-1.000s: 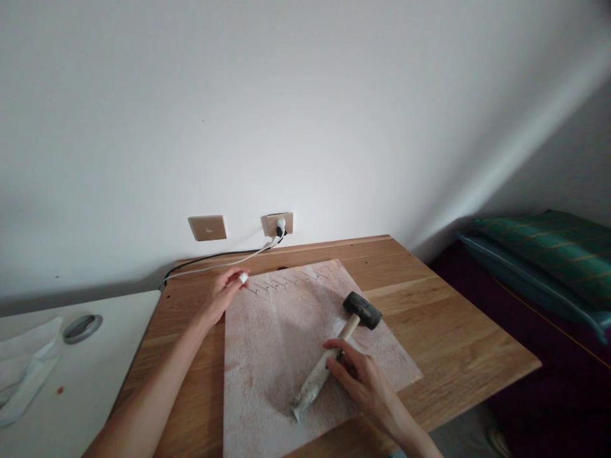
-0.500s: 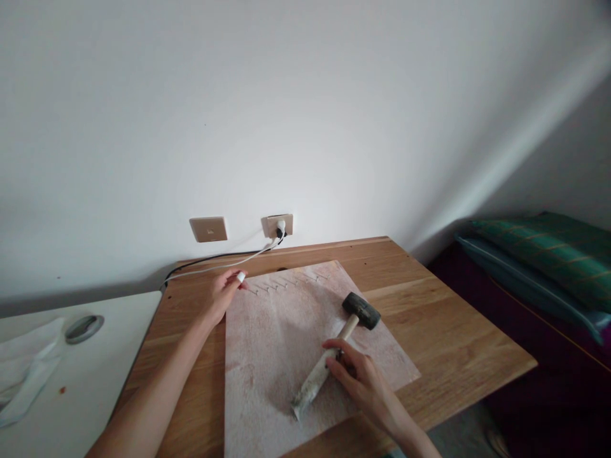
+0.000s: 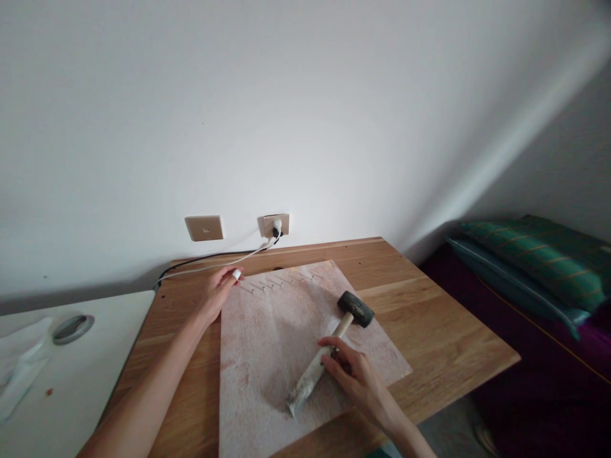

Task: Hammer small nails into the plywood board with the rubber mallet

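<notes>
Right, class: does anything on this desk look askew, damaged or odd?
The row of nails along the far edge of the board seems to lean rather than stand upright. The mallet handle looks scuffed grey at its near end. One fingertip of the left hand has a white wrap.

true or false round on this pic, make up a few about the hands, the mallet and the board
1. The right hand holds the handle of the mallet. True.
2. The mallet is raised in the air above the nails. False: it lies on the board, head pointing away from the person.
3. The left hand is at the board's far left corner, at the end of the row of nails. True.
4. The left hand holds a screwdriver. False: no tool shows in it; one fingertip has a white tip.
5. The board lies on a white table. False: it lies on the wooden table; the white surface is off to the left.
</notes>
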The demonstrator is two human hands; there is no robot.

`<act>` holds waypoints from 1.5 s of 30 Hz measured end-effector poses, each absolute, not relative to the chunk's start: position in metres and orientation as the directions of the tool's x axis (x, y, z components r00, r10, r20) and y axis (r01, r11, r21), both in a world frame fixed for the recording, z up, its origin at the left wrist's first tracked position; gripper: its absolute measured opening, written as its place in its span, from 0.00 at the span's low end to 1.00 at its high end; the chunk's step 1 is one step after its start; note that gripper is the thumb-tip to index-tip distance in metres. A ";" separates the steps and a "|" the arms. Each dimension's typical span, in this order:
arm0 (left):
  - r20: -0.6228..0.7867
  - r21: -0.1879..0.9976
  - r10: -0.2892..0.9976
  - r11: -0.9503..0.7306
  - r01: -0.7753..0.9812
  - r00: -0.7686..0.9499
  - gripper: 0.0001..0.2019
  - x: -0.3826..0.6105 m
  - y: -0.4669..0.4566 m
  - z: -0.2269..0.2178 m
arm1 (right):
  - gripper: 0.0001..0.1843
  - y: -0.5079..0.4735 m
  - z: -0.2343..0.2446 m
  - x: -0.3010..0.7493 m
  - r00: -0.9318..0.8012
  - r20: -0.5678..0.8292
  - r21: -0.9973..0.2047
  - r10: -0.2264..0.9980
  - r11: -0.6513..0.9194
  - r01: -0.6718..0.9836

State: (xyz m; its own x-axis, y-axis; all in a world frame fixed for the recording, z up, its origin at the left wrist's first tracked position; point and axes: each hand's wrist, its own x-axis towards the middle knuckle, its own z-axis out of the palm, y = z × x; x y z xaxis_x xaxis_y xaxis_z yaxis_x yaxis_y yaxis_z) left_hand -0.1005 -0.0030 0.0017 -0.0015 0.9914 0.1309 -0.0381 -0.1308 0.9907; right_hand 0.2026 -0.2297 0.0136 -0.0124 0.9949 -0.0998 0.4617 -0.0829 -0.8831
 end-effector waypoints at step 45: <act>0.123 0.992 0.991 -0.124 -0.012 -0.053 0.26 -0.099 -0.005 0.008 | 0.29 -0.234 0.016 0.205 -0.039 -0.085 -0.901 0.996 -0.060 0.430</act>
State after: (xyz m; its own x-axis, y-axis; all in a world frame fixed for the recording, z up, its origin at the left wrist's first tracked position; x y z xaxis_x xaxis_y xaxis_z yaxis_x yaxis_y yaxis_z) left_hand -0.0988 -0.0054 0.0080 -0.0532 0.9910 0.1228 -0.0116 -0.1236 0.9923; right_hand 0.2047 -0.2344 0.0164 -0.0386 0.9957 -0.0846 0.4303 -0.0598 -0.9007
